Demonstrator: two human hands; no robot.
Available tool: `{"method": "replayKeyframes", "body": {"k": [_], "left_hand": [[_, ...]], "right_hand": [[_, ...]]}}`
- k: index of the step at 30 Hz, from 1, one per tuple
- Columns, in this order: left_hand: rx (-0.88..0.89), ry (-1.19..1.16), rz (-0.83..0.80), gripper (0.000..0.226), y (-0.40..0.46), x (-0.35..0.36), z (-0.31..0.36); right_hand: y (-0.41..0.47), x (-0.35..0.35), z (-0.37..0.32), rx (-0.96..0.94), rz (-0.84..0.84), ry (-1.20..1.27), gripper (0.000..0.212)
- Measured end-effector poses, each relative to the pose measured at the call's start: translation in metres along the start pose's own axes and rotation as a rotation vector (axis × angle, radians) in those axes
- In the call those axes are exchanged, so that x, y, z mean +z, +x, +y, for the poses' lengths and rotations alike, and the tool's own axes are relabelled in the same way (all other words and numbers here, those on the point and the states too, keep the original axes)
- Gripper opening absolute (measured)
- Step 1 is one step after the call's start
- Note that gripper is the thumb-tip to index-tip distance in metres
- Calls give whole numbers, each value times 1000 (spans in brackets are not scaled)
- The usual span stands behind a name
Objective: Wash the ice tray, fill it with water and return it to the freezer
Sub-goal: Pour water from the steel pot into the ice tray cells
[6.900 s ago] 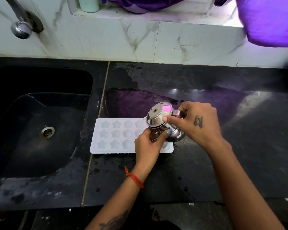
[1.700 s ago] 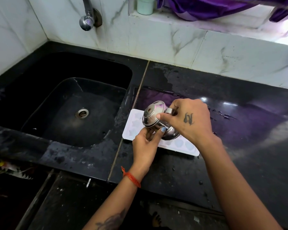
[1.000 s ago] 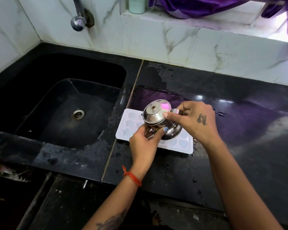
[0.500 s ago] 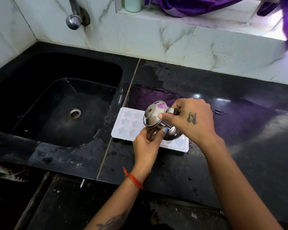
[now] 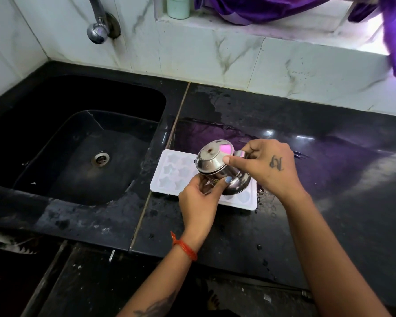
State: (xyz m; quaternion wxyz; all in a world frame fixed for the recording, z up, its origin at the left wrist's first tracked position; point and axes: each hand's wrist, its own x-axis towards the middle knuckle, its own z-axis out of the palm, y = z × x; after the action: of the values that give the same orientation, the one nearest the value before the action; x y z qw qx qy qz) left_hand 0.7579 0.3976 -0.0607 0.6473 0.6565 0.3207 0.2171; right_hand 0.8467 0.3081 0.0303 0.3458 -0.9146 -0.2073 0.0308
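A white ice tray (image 5: 169, 173) with star and heart moulds lies flat on the wet black counter (image 5: 318, 191), just right of the sink. Over its middle I hold a small steel lidded pot (image 5: 216, 164), tilted toward the tray. My right hand (image 5: 269, 167) grips the pot's handle, with its thumb pressed on the lid. My left hand (image 5: 198, 197) holds the pot's lower front side from below. The pot and my hands hide the tray's middle moulds. No stream of water can be made out.
A black sink (image 5: 82, 143) with a steel drain (image 5: 100, 158) lies to the left. A chrome tap (image 5: 97, 30) juts from the marble wall above it. A pale green cup (image 5: 178, 6) and purple cloth (image 5: 261, 5) sit on the window ledge.
Both hands keep the same hold on the tilted pot over the tray. My view has shifted slightly, and the pot has moved a little along the tray.
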Motion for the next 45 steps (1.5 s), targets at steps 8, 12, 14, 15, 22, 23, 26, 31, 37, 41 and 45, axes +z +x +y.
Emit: {"method": "replayKeyframes", "body": {"k": [8, 12, 14, 15, 22, 23, 26, 31, 37, 41, 45], "left_hand": [[9, 67, -2, 32, 0, 5, 3], [-5, 7, -38, 29, -4, 9, 0], [-14, -35, -52, 31, -7, 11, 0], [-21, -53, -57, 34, -9, 12, 0], [-46, -141, -107, 12, -16, 15, 1], [-51, -145, -110, 13, -16, 15, 0], [-56, -152, -119, 18, -17, 16, -2], [-53, -138, -110, 21, -18, 17, -4], [-23, -67, -76, 15, -17, 18, -2], [47, 81, -34, 21, -15, 20, 2], [89, 171, -16, 29, -14, 22, 7]], "right_hand": [[-2, -3, 14, 63, 30, 107, 34], [-6, -8, 11, 27, 42, 39, 35], [-8, -11, 8, -1, 40, -13, 34], [-9, -12, 6, -12, 36, -45, 34], [-11, -16, -5, -67, 7, -250, 38], [-12, -16, -6, -70, 3, -267, 37], [-13, -16, -9, -73, 2, -299, 36], [-15, -16, -7, -84, 21, -302, 36], [-15, -14, 8, -33, 41, -151, 38], [-14, -14, 20, 61, 56, 28, 34], [-14, -13, 30, 158, 67, 155, 30]]}}
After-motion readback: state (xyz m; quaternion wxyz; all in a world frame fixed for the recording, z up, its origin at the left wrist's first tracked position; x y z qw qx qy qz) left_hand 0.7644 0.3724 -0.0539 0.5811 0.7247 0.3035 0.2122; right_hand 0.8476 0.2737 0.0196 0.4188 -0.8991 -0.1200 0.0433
